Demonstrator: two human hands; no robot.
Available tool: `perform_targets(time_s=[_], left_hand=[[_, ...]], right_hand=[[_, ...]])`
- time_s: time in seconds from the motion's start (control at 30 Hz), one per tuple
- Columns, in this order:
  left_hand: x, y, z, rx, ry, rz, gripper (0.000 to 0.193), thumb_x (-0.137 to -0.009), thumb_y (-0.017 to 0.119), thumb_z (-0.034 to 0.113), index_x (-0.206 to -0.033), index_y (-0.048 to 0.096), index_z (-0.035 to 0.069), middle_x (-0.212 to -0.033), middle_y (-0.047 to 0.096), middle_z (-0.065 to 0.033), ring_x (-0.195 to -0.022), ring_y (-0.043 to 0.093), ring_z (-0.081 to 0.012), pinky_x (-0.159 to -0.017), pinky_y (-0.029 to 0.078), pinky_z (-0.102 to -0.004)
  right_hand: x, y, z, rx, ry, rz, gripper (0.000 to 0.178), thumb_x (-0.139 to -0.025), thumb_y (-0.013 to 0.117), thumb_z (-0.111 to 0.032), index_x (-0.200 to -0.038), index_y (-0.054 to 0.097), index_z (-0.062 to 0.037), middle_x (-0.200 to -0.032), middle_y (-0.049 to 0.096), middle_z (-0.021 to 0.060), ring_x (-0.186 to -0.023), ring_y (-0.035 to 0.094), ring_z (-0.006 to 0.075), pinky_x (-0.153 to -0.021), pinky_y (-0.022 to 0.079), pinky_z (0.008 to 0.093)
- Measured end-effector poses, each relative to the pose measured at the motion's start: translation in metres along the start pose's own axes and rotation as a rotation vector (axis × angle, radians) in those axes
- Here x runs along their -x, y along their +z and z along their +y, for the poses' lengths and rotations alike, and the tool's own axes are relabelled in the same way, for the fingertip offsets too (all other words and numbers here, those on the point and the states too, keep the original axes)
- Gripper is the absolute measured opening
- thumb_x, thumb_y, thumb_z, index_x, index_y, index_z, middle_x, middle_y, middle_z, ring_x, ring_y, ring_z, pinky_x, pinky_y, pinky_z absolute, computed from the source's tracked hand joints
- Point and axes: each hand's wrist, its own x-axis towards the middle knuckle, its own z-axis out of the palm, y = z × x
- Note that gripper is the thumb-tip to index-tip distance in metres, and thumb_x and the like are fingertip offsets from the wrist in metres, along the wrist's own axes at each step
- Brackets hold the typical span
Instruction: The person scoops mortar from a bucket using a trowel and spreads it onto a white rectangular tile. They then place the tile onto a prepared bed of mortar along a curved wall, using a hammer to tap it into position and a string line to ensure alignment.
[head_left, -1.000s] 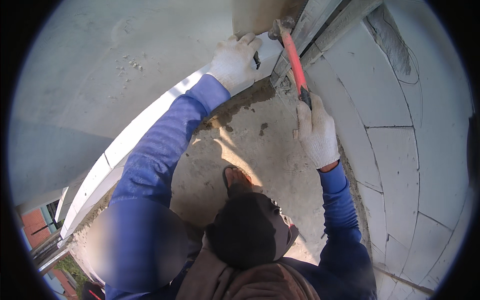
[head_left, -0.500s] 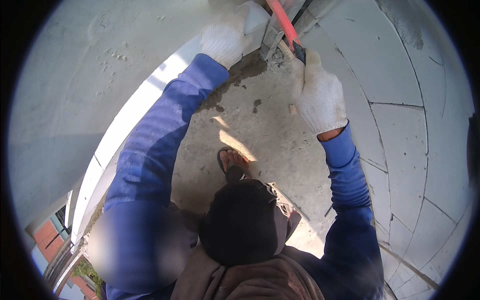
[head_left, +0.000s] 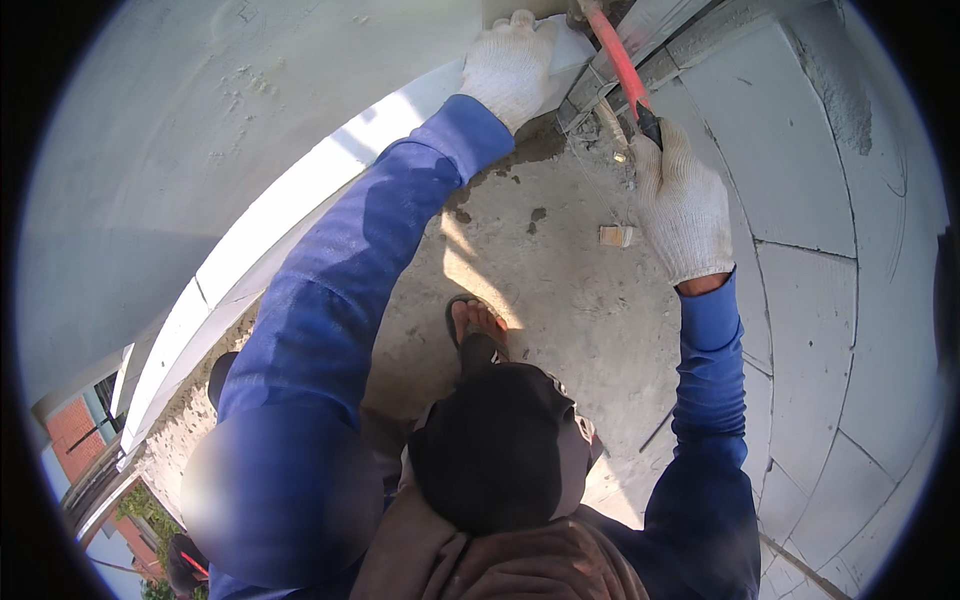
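Observation:
In a white knitted glove, my left hand [head_left: 508, 70] lies over the top of a low, pale block wall [head_left: 385, 118], near its far end. Its fingers extend across the top toward the far side. My right hand [head_left: 688, 210], gloved the same way, is closed around the black end of a red-handled tool [head_left: 622, 62]. The handle slants up and left toward the corner between the walls. Its far end meets something dark at the picture's upper edge, and I cannot make out the head clearly.
A tall wall of pale blocks [head_left: 805, 330] curves along the right. On the grey concrete floor [head_left: 560, 290] lie a small wooden piece [head_left: 616, 236] and crumbs near the corner. My sandalled foot [head_left: 478, 322] stands mid-floor. Brick buildings [head_left: 75, 437] show beyond the low wall.
The view has shifted, and both hands appear farther right. The right hand still holds the tool, and the left remains on the wall top. More of the small wooden piece shows.

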Motion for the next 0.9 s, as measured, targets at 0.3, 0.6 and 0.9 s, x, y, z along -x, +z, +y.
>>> perform_targets(time_s=[0.3,0.6,0.9], left_hand=[[0.001,0.024,-0.005,0.023,-0.095,0.022,0.042,-0.083,0.085,0.024,-0.117,0.073,0.003,-0.116,0.070,-0.0176,-0.108,0.074,-0.0336,-0.091,0.061,-0.0452],[-0.002,0.025,-0.004,0.101,-0.169,-0.120,0.059,-0.079,0.083,0.027,-0.130,0.068,0.000,-0.124,0.066,-0.0254,-0.114,0.071,-0.0432,-0.094,0.061,-0.0509],[-0.004,0.017,-0.001,0.063,-0.142,-0.144,0.066,-0.078,0.085,0.029,-0.137,0.066,0.004,-0.129,0.065,-0.0257,-0.116,0.071,-0.0422,-0.094,0.062,-0.0497]], right_hand=[[0.009,0.021,0.004,-0.068,-0.007,0.069,0.037,-0.109,0.061,-0.030,-0.132,0.061,-0.0011,-0.077,0.069,0.0281,-0.072,0.072,0.0484,-0.060,0.057,0.0541],[0.158,0.069,0.035,-0.288,0.250,0.029,0.033,-0.101,0.074,-0.031,-0.125,0.072,-0.0075,-0.091,0.073,0.0212,-0.082,0.075,0.0415,-0.066,0.056,0.0465],[0.291,0.175,0.065,-0.136,0.377,-0.381,0.057,-0.093,0.076,-0.042,-0.143,0.063,-0.0165,-0.111,0.071,0.0221,-0.095,0.074,0.0443,-0.078,0.059,0.0551]])
